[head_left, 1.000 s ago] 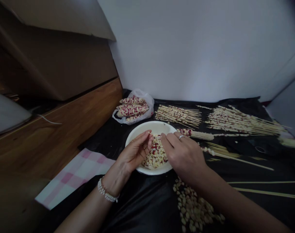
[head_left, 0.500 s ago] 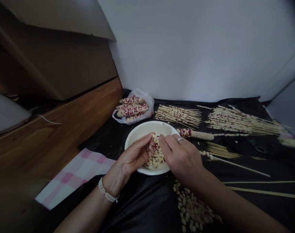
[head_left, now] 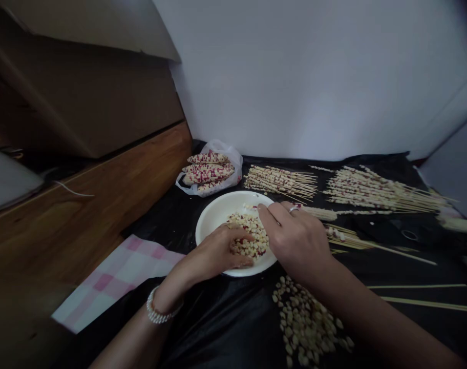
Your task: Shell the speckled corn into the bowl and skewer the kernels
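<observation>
A white bowl (head_left: 209,218) holds loose corn kernels (head_left: 258,238), pale yellow with some dark red. My left hand (head_left: 220,251) reaches in over its near left side, fingers apart among the kernels. Above the bowl's right rim, my right hand (head_left: 297,238) is closed around a thin skewer (head_left: 398,252) threaded with kernels. The skewer's beaded tip shows left of the fingertips, and its bare end sticks out to the right. A partly stripped corn cob (head_left: 320,213) lies behind my right hand, mostly covered by it.
Corn cobs fill a plastic bag (head_left: 233,169) behind the bowl. Threaded skewers lie in a small bundle (head_left: 279,182) and a larger bundle (head_left: 375,189). Pale flat seeds (head_left: 306,325) are spread in front. A checked cloth (head_left: 116,284) lies left, beside a wooden board (head_left: 149,179).
My left hand has dropped from the skewer's tip down into the kernels, its fingers spreading. My right hand has shifted slightly right with the skewer.
</observation>
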Demonstrator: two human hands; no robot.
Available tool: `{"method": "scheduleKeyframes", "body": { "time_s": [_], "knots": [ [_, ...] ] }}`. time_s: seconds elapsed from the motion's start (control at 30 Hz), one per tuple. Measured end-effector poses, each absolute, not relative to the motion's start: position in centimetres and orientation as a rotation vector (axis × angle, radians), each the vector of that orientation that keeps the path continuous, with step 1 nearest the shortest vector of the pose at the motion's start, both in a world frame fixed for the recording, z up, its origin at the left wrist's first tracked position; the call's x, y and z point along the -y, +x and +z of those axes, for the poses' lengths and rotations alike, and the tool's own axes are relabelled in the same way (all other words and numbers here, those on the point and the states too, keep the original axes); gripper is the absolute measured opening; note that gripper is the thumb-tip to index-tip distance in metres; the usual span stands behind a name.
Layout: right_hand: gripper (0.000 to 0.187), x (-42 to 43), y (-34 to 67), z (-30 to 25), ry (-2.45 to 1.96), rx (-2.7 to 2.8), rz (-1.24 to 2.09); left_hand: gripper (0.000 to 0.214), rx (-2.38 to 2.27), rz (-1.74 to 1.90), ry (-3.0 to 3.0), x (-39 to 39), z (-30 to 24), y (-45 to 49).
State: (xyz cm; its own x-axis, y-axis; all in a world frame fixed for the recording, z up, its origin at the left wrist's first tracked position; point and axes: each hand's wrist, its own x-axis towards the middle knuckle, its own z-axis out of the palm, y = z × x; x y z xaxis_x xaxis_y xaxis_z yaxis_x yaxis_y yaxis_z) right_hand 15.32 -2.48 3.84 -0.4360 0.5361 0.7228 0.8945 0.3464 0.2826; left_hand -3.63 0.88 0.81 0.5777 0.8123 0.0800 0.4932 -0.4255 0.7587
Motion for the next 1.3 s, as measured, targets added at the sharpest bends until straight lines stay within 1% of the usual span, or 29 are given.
{"method": "scheduleKeyframes", "body": {
  "time_s": [0.07,0.1,0.17,0.23,0.33,0.47,0.57,0.67,0.77,0.93,1.07,1.23,1.3],
  "knots": [
    [0.019,2.4,15.3,3.7,-1.23,2.094,-0.926,0.041,-1.082,0.516,2.165,-1.1,0.5,-3.7],
    [0.019,2.4,15.3,3.6,-1.229,2.098,-0.929,0.038,-1.108,0.499,2.187,-1.3,0.3,-3.6],
    [0.019,2.4,15.3,3.6,-1.229,2.109,-0.927,0.024,-1.174,0.51,2.205,-1.5,0.1,-3.1],
    [0.019,2.4,15.3,3.6,-1.232,2.109,-0.923,0.017,-1.223,0.602,2.148,-1.7,-0.2,-2.5],
    [0.019,2.5,15.2,3.7,-1.232,2.108,-0.914,0.018,-1.159,0.718,2.016,-1.9,-0.3,-2.0],
    [0.02,2.6,15.2,3.8,-1.228,2.116,-0.905,0.007,-1.116,0.849,1.845,-2.0,0.2,-2.3],
    [0.021,2.6,15.3,3.9,-1.231,2.112,-0.879,0.014,-1.032,0.85,1.389,-2.0,0.9,-2.6],
    [0.023,2.6,15.3,3.9,-1.226,2.12,-0.837,0.014,-0.829,0.786,0.873,-2.1,1.6,-2.8],
    [0.023,2.6,15.2,4.0,-1.226,2.122,-0.83,0.014,-0.718,0.748,0.6,-2.1,2.0,-3.0],
    [0.021,2.8,15.1,4.0,-1.242,2.147,-0.818,0.01,-0.739,0.877,0.489,-2.2,2.1,-2.8],
    [0.021,2.8,15.1,3.9,-1.236,2.173,-0.805,0.015,-0.783,0.979,0.498,-2.2,2.1,-2.6],
    [0.021,2.6,15.2,3.7,-1.238,2.181,-0.807,0.018,-0.813,1.008,0.47,-2.2,2.2,-2.4],
    [0.021,2.6,15.2,3.6,-1.231,2.183,-0.81,0.016,-0.813,1.004,0.438,-2.2,2.4,-2.4]
  ]
}}
